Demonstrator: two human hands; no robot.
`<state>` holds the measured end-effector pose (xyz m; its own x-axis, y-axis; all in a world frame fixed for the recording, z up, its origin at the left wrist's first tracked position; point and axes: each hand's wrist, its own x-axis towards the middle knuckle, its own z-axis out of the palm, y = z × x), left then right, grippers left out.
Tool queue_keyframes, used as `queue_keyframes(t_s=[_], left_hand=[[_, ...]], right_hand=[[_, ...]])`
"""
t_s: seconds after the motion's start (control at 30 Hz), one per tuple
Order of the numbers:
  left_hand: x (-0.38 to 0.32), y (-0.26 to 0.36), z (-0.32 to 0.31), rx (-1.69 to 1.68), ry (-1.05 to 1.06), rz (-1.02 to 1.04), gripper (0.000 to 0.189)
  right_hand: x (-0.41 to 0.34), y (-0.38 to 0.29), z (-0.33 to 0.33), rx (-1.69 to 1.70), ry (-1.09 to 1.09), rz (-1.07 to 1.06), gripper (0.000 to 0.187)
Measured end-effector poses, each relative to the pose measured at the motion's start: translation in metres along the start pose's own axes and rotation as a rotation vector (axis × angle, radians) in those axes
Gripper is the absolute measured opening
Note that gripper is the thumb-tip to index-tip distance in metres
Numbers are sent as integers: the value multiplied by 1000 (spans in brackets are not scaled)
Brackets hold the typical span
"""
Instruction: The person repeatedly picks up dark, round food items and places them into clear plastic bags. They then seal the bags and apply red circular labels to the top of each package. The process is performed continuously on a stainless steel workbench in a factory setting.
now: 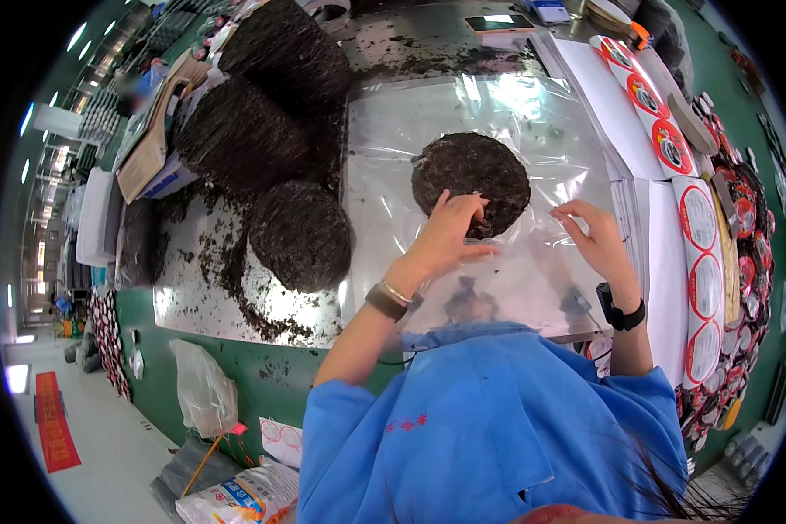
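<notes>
A dark, round, rough cake [475, 170], which looks like dried seaweed, lies flat on clear plastic film [380, 196] spread over the metal tabletop. My left hand [455, 226] rests at the cake's near edge, fingers spread and fingertips on its surface, the thumb apart over the film. To the right of the cake, my right hand [589, 232] hovers over the film with thumb and forefinger slightly apart. Nothing plainly shows between those fingers. Left of the film lean tall stacks of similar dark cakes [242, 134], and another cake face [301, 236] shows in front.
Dark crumbs [229, 262] litter the metal table on the left. White sheets or bags [665, 281] are piled at the right, with strips of round red-and-white labels [701, 288] on them. A phone [500, 23] lies at the far edge. A plastic bag [203, 386] hangs at the front left.
</notes>
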<state>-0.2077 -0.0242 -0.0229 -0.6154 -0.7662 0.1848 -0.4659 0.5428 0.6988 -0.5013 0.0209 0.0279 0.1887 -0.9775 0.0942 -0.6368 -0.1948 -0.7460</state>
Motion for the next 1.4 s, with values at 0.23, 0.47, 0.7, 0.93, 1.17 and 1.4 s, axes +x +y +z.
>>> queue_keyframes(t_s=[0.23, 0.47, 0.7, 0.93, 1.17, 1.4], left_hand=[[17, -22, -4, 231, 194, 31, 57], [36, -46, 7, 266, -48, -159, 60], [11, -13, -12, 375, -145, -231, 38], [-29, -1, -13, 568, -17, -62, 47], [-136, 19, -1, 435, 142, -260, 58], [-138, 21, -53, 438, 539, -298, 22]], right_hand=[[69, -16, 36, -213, -60, -338, 47], [112, 10, 85, -626, -407, -196, 59], [111, 37, 95, -600, -314, -295, 60], [75, 19, 80, -35, -57, -379, 50], [-103, -14, 99, 329, -662, -81, 68], [-51, -31, 122, -408, 140, -121, 87]])
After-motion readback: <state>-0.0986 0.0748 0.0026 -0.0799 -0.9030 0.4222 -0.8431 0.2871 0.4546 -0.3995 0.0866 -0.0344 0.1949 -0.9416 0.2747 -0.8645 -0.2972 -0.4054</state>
